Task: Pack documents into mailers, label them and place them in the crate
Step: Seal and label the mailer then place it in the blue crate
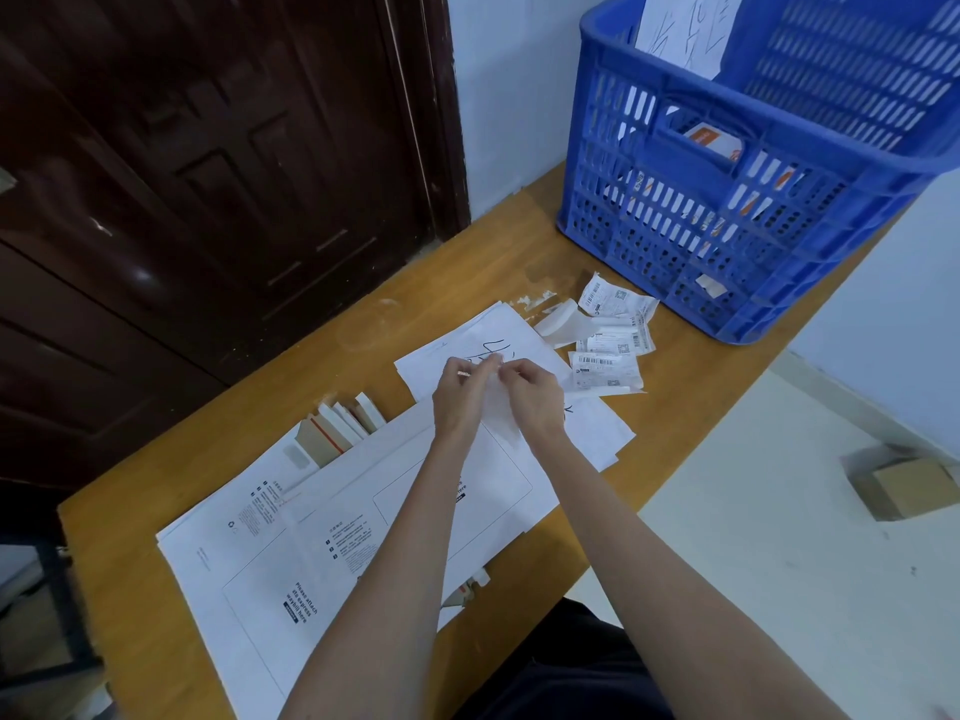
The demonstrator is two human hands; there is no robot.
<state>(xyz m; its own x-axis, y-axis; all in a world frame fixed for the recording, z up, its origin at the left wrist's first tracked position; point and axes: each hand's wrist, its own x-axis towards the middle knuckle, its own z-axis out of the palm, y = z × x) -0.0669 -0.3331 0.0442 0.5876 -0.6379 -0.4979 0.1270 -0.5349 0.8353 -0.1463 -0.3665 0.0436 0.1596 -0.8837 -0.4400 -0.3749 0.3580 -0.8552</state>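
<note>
My left hand (462, 397) and my right hand (535, 394) meet above the table, both pinching the top of a thin white label sheet (501, 418) that hangs down between them. Under them lie white mailers (332, 537) printed with a waybill box, and a stack of white documents (498, 330) with black handwriting. Several printed shipping labels (610, 350) lie to the right of the documents. A blue plastic crate (727, 200) stands at the table's far right corner, with white mailers and a sheet of paper inside it.
A few small books or card packs (337, 426) lean at the mailers' far edge. A dark wooden door (208, 174) stands behind the wooden table (130, 563). A cardboard box (904, 485) sits on the floor to the right.
</note>
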